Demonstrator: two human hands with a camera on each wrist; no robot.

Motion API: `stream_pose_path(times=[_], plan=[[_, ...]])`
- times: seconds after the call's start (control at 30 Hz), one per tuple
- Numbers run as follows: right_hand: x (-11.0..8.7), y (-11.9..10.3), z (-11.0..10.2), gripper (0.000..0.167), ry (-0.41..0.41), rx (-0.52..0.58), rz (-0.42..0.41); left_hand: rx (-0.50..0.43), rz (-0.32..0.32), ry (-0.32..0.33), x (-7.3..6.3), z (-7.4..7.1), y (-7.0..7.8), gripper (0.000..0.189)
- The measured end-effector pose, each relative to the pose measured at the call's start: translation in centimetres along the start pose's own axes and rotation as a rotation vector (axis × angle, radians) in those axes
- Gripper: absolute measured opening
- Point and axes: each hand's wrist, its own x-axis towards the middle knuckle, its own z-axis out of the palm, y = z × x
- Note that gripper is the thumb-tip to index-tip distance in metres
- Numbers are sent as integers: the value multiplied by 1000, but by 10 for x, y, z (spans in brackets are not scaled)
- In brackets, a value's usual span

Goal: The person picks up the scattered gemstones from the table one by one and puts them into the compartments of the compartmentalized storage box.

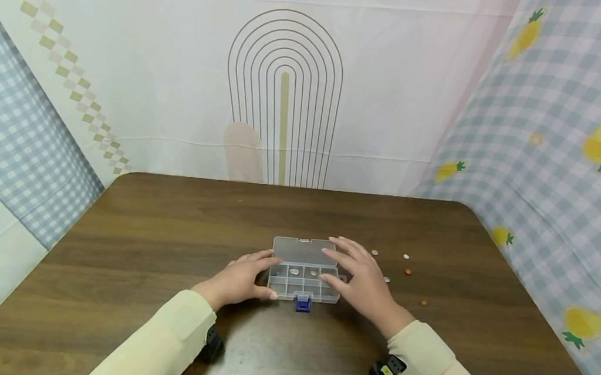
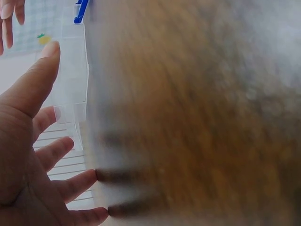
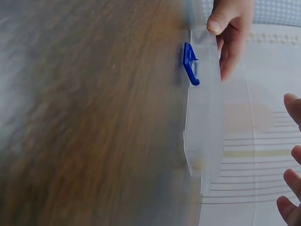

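A clear plastic compartment box (image 1: 294,297) lies on the table with its lid (image 1: 303,251) folded back. A blue latch (image 1: 302,304) hangs at its front edge. Small pale pieces (image 1: 294,272) sit in several of its back-row compartments. At the box's left end is my left hand (image 1: 240,278), fingers spread, its thumb at the front corner and index finger near the hinge side. My right hand (image 1: 364,281) hovers over the right end with spread fingers, holding nothing; it hides part of the lid and compartments. The right wrist view shows the latch (image 3: 190,63) close up.
Right of the box, small whitish pieces (image 1: 406,256) and brown-orange pieces (image 1: 408,272) lie scattered on the brown wooden table (image 1: 182,213). A printed cloth (image 1: 181,84) hangs behind the table, and checked cloth (image 1: 554,190) with pineapples hangs on the right.
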Motion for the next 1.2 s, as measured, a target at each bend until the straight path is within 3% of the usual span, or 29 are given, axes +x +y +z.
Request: stream_pose_path(times=[0.3, 0.53, 0.87, 1.2], plan=[[-13, 13, -13, 53, 48, 13, 62, -1, -7, -5, 0, 0, 0, 73], [-22, 20, -24, 51, 35, 45, 142, -4, -6, -4, 0, 0, -1, 73], [-37, 42, -41, 48, 66, 142, 236, -6, -11, -4, 1, 1, -2, 74], [-49, 64, -55, 47, 27, 181, 425, -6, -2, -1, 2, 0, -2, 75]])
